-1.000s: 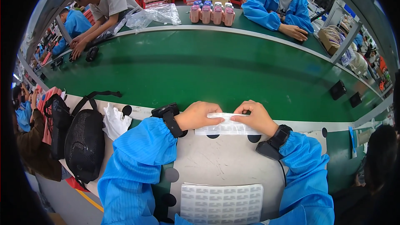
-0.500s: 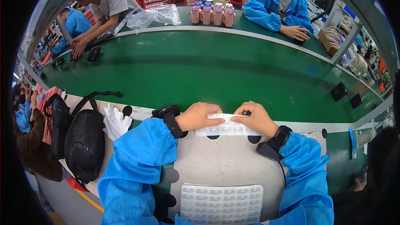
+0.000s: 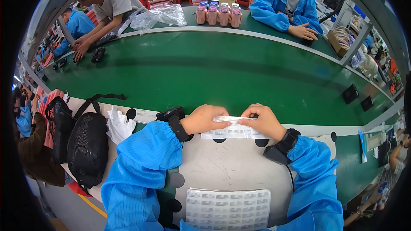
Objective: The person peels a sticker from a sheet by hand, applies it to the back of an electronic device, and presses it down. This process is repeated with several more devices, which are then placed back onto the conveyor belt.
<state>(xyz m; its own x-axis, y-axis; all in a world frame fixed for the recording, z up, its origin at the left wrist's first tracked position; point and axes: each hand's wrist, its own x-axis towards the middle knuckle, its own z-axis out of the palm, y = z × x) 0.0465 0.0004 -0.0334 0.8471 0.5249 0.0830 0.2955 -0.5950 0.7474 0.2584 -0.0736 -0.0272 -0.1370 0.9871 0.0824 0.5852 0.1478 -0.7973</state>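
Note:
Both my hands meet at the far edge of a grey work mat [image 3: 222,167]. My left hand [image 3: 205,119] and my right hand [image 3: 262,120] pinch the top edge of a small white label strip [image 3: 233,131] that lies on the mat. Fingertips of both hands touch the strip's upper part. A larger white sheet of several small labels [image 3: 229,208] lies nearer to me, by the lower edge. I wear blue sleeves and a black band on each wrist.
A green conveyor belt [image 3: 222,72] runs beyond the mat. A black bag [image 3: 87,143] and a white glove [image 3: 119,124] lie at my left. Pink devices [image 3: 218,15] stand across the belt, where people in blue coats work. Small black items [image 3: 357,96] rest at the right.

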